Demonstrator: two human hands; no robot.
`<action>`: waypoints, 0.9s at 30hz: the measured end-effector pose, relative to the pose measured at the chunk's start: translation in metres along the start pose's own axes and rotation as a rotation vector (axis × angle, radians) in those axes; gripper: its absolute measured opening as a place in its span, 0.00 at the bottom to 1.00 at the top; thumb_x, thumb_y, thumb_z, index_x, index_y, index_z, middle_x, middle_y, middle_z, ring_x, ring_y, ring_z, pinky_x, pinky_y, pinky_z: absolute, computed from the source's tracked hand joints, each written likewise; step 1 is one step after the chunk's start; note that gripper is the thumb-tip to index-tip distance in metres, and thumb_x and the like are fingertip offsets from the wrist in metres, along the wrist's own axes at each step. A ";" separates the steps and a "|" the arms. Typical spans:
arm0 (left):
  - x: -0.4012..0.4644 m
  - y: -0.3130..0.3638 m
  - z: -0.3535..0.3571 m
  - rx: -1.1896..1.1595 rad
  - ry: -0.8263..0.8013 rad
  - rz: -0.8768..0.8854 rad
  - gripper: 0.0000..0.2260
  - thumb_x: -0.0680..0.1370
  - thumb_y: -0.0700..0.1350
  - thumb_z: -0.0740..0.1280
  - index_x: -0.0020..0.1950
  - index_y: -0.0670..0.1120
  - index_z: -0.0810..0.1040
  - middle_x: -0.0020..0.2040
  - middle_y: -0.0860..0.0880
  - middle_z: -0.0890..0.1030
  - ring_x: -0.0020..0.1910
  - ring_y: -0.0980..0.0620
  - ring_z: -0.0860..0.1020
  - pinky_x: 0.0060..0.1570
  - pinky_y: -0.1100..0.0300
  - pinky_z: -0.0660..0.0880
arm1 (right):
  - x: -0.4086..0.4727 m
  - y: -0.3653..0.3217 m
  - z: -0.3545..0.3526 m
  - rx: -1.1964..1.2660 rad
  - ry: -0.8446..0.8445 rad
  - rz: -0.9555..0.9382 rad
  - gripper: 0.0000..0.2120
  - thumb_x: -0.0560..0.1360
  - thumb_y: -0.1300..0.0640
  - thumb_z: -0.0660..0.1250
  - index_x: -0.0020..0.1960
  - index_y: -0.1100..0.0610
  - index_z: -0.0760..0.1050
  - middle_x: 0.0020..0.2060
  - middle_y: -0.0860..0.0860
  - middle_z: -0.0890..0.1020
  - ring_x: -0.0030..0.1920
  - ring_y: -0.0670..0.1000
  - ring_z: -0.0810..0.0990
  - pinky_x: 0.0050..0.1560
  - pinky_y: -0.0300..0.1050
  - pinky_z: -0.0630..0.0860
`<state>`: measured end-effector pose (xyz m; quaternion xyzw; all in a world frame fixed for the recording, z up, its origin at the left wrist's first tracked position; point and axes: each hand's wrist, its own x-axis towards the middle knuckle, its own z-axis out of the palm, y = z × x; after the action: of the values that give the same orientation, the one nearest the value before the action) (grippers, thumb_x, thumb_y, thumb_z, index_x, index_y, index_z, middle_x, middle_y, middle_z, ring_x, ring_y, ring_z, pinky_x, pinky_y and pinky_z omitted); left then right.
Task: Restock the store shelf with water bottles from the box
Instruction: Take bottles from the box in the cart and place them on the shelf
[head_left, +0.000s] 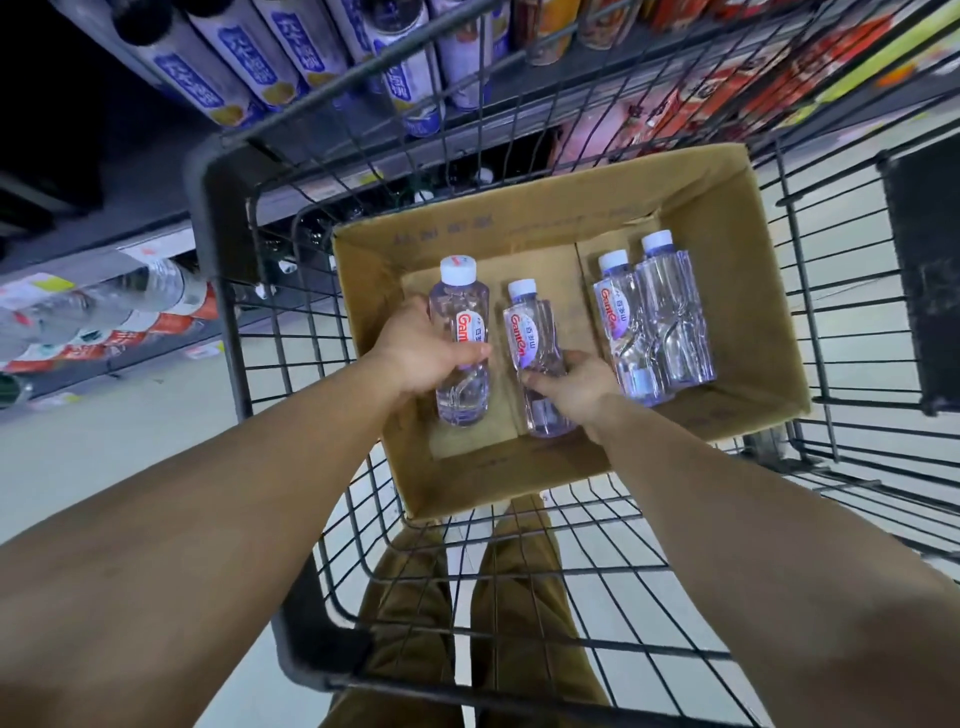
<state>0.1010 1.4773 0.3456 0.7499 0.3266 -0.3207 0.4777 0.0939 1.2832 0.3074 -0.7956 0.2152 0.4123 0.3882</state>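
An open cardboard box (737, 218) sits inside a wire shopping cart (519, 613). Several clear water bottles with white caps and red-lettered labels stand in it. My left hand (421, 353) is wrapped around the leftmost bottle (462, 312), gripping its middle. My right hand (576, 384) holds the lower part of the bottle beside it (530, 332). Two more bottles (654, 322) stand together at the box's right side, untouched.
Store shelves (322, 67) with tall blue-labelled cans and other drinks rise beyond the cart's far side. Packs of water bottles (104, 306) lie on a low shelf at left. The cart's dark handle frame (218, 218) and wire walls surround the box. My legs show below.
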 end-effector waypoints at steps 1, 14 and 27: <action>0.000 -0.001 0.000 -0.009 -0.010 0.003 0.27 0.64 0.45 0.81 0.58 0.47 0.74 0.53 0.52 0.82 0.52 0.51 0.82 0.58 0.50 0.78 | 0.001 0.002 -0.003 0.029 -0.027 0.002 0.20 0.73 0.52 0.73 0.62 0.58 0.77 0.56 0.52 0.83 0.49 0.50 0.79 0.52 0.39 0.73; -0.114 0.063 -0.045 -0.154 -0.064 0.204 0.25 0.66 0.41 0.80 0.59 0.45 0.75 0.53 0.46 0.84 0.52 0.48 0.83 0.58 0.48 0.78 | -0.110 -0.067 -0.074 0.108 -0.207 -0.248 0.30 0.63 0.51 0.81 0.60 0.56 0.74 0.55 0.51 0.83 0.53 0.49 0.82 0.58 0.45 0.78; -0.374 0.049 -0.272 -0.315 0.102 0.528 0.25 0.66 0.46 0.77 0.60 0.44 0.77 0.53 0.44 0.84 0.49 0.49 0.81 0.56 0.49 0.75 | -0.349 -0.275 -0.010 -0.088 -0.432 -0.837 0.17 0.73 0.61 0.73 0.59 0.55 0.71 0.48 0.46 0.82 0.43 0.42 0.81 0.36 0.32 0.74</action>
<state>-0.0315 1.6438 0.7593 0.7407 0.1900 -0.0931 0.6377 0.0834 1.4496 0.7194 -0.7256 -0.2276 0.3851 0.5228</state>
